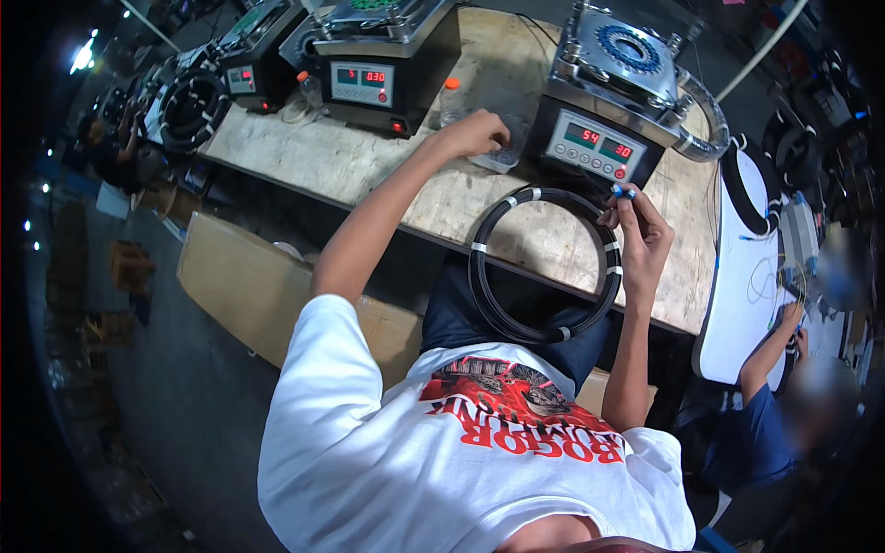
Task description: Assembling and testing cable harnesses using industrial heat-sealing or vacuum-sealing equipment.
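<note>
Between the fingertips of my right hand are small blue cable connectors, held just in front of the right machine's panel. Below and left of that hand, a coil of black cable bound with white tape bands lies partly on the table edge and partly over my lap. My left hand reaches across the table to a small clear plastic container. Its fingers are curled and closed at the container; whatever they hold, if anything, is hidden.
A machine with a lit panel and a round blue-toothed fixture stands at the right. Another machine is left of my hand, near orange-capped bottles. At far right, a person works at a white table.
</note>
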Demonstrator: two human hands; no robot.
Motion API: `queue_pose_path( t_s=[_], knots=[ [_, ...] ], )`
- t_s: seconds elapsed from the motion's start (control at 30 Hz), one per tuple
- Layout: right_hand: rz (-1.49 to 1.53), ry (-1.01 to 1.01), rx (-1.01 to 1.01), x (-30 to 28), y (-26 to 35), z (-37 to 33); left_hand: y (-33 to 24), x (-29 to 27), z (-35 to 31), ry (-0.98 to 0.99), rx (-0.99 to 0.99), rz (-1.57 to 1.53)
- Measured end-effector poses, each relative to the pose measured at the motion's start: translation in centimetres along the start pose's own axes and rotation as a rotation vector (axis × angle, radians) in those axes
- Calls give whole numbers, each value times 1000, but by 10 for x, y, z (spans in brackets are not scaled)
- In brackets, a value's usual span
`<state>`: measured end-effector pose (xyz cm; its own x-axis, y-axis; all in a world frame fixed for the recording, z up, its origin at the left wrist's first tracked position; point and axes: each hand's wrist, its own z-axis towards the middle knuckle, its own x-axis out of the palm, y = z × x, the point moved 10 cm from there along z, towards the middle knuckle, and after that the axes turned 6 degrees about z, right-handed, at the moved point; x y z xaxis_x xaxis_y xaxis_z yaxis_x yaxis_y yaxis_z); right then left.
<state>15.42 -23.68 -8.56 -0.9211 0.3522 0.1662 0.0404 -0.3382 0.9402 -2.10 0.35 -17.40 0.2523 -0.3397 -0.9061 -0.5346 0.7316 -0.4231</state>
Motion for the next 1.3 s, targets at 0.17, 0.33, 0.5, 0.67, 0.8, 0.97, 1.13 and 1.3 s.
queue_pose_path(
  t_s=[0.17,0.33,0.5,0.67,0.8,0.97,1.13,1.3],
  knots=[
    [-37,0,-13,-1,1,-1,14,52,22,196,-7,239],
    [-42,-5,10,-8,4,-2,16,50,29,132,61,94],
    [-40,-9,3,-11,1,-2,14,40,24,155,32,252],
    [-14,-13,22,-10,0,-1,14,25,16,15,114,44],
    [12,-7,41,-9,-2,-1,4,16,10,-22,207,9],
    [0,-19,22,-8,2,-1,10,5,6,-7,60,-58],
    [45,-7,58,-9,-5,-1,4,-5,-2,-51,60,-119],
    [60,-26,47,-11,-2,-1,-7,6,-1,47,-5,-312]
  ],
)
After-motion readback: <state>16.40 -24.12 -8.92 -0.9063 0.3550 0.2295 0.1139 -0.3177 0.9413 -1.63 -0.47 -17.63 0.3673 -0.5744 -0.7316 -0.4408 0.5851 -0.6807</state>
